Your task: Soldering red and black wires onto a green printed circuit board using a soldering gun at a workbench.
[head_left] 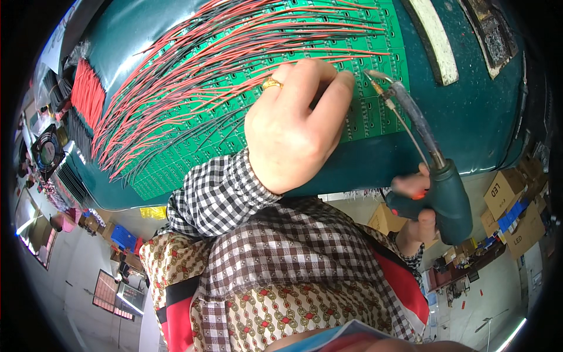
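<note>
My left hand (pixel 296 126), with a gold ring, lies over a green circuit board panel (pixel 158 176). Its fingers are bent and pinched together near the panel's right side; what they hold, if anything, is hidden. Long red and black wires (pixel 176 82) fan out across the boards from the left, some passing under this hand. My right hand (pixel 410 186) is wrapped round the grip of a dark green soldering gun (pixel 453 202) with a red trigger. The gun's hot tip and thin feed tube point at the board, just right of my left fingertips.
Bundled red wires (pixel 88 91) and a small black fan (pixel 48 151) sit at the table's left end. A pale curved strip (pixel 434 41) and a dark worn holder (pixel 491 38) lie at the far right. Cardboard boxes (pixel 505 190) stand on the floor beyond the table edge.
</note>
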{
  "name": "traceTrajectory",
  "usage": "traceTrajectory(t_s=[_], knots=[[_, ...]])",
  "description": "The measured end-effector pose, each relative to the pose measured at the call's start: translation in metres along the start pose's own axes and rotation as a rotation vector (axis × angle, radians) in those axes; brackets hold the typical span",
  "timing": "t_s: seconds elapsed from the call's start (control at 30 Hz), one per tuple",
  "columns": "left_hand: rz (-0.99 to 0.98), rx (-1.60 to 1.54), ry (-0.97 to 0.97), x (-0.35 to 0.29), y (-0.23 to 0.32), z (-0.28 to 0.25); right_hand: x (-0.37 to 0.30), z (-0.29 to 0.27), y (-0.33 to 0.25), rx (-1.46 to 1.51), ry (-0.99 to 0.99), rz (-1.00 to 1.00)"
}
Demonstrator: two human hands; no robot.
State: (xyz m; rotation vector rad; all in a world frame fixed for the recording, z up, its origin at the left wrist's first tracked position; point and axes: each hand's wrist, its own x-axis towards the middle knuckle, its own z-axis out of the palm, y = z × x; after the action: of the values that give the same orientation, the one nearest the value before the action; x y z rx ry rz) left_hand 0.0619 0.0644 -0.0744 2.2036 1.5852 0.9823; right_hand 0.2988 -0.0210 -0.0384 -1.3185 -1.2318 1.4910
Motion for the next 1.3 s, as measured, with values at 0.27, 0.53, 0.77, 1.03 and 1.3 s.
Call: traceTrajectory(t_s=[0.27,0.53,0.77,1.03,1.3], knots=[[-0.002,-0.015,0.003,-0.002,-0.003,-0.009,0.034,0.005,0.016,0.621,0.164,-0.158],[0.019,0.002,-0.012,-0.006,-0.009,-0.017,0.049,-0.006,0.028,0.898,0.140,-0.261],[0.005,0.147,-0.102,-0.019,-0.024,-0.063,0.052,-0.014,0.035,0.861,0.131,-0.327],[0.180,0.209,-0.318,-0.025,-0.022,-0.051,0.062,-0.036,0.046,0.762,0.196,-0.329],[0.038,-0.070,-0.060,-0.040,-0.031,-0.054,0.071,-0.078,0.046,0.874,0.270,-0.265]])
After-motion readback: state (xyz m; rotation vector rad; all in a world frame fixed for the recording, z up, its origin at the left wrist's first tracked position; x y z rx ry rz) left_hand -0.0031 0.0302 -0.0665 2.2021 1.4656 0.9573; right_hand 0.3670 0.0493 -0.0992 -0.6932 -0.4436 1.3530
